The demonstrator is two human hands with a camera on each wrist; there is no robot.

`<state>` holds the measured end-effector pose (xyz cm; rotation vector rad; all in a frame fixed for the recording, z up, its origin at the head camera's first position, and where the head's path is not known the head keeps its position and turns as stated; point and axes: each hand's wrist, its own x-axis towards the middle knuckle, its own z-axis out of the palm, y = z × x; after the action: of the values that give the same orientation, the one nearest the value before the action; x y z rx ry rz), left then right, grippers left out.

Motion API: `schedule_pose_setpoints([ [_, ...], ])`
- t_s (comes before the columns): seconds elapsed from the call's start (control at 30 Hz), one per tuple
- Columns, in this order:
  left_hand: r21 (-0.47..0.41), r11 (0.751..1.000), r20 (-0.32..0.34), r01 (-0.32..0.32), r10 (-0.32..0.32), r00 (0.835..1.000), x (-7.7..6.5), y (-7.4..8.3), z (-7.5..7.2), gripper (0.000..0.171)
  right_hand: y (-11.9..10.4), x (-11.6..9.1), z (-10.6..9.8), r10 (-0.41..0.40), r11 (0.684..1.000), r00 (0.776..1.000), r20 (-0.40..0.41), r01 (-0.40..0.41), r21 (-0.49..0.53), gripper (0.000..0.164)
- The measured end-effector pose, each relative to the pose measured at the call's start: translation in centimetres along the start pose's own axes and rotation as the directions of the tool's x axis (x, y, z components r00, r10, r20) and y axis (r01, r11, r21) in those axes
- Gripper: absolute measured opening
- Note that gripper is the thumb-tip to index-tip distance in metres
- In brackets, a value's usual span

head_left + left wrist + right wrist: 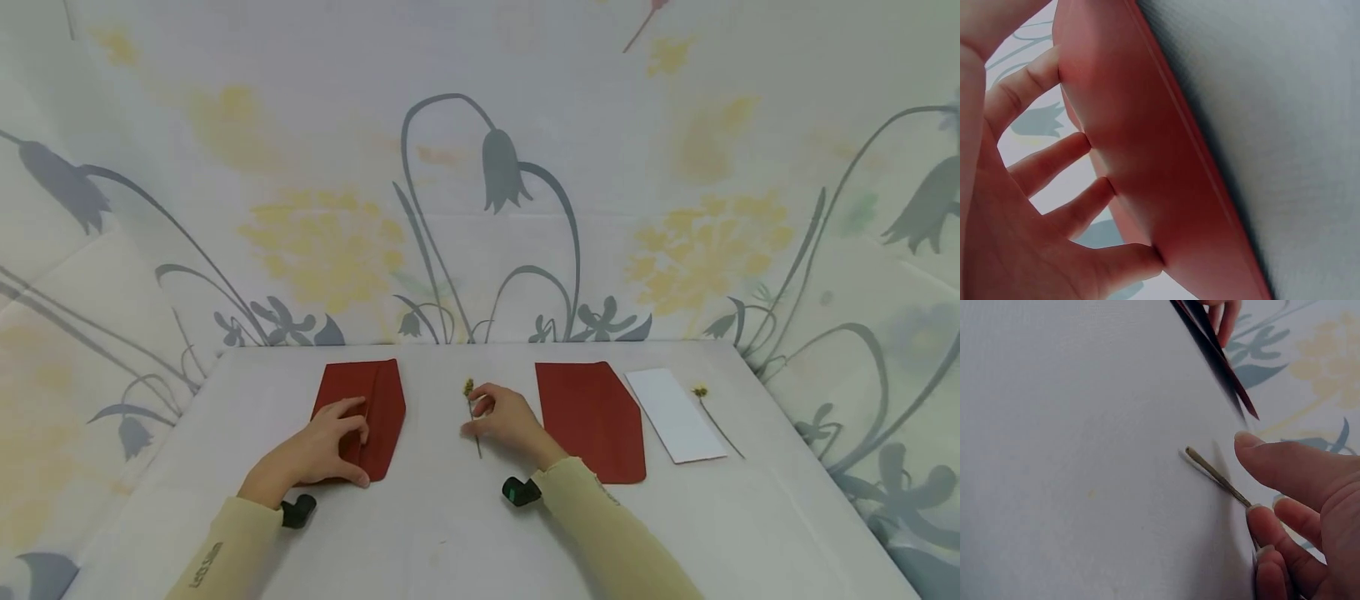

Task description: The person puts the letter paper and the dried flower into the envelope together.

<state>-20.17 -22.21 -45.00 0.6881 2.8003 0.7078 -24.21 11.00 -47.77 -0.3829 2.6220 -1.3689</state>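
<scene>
Dark lettering runs along the left sleeve (232, 542), too small to read surely; the right sleeve (607, 525) also bears dark marks, illegible here. The left hand (327, 442) rests on the left envelope (386, 417), red, at the left of the bench (420, 533), fingers and thumb spread, their tips touching an edge of its paper. At mid-bench, the right hand (510, 422) has its fingertips at the stem of the left flower (468, 387), the thumb standing apart from them; the yellow head points far. To the right lie the right envelope (588, 417), also red, then a white card (675, 417) and the right flower (701, 391)
</scene>
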Motion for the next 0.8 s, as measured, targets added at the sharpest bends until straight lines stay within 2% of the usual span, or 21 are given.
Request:
schedule_pose_setpoints([
  [0.23,0.003,1.000,-0.011,-0.008,0.008,1.000,-0.2,0.1,-0.2,0.047,-0.5,0.1,1.1,-0.046,0.995,0.999,-0.004,0.046,-0.085,0.042],
  [0.53,0.003,1.000,-0.002,-0.008,0.008,1.000,-0.1,0.3,-0.1,0.047,-0.7,-0.1,1.3,-0.042,0.996,0.999,-0.003,0.042,-0.077,0.024],
  [0.67,0.004,1.000,-0.002,-0.018,0.018,1.000,-0.1,0.3,-0.1,0.047,-1.1,-0.1,1.2,-0.036,0.996,0.999,0.022,0.037,-0.080,0.017],
  [0.8,0.001,1.000,0.003,-0.010,0.010,1.000,-0.1,0.4,-0.1,0.047,-1.2,0.0,0.8,-0.008,0.997,0.998,0.070,0.013,-0.079,0.016],
])
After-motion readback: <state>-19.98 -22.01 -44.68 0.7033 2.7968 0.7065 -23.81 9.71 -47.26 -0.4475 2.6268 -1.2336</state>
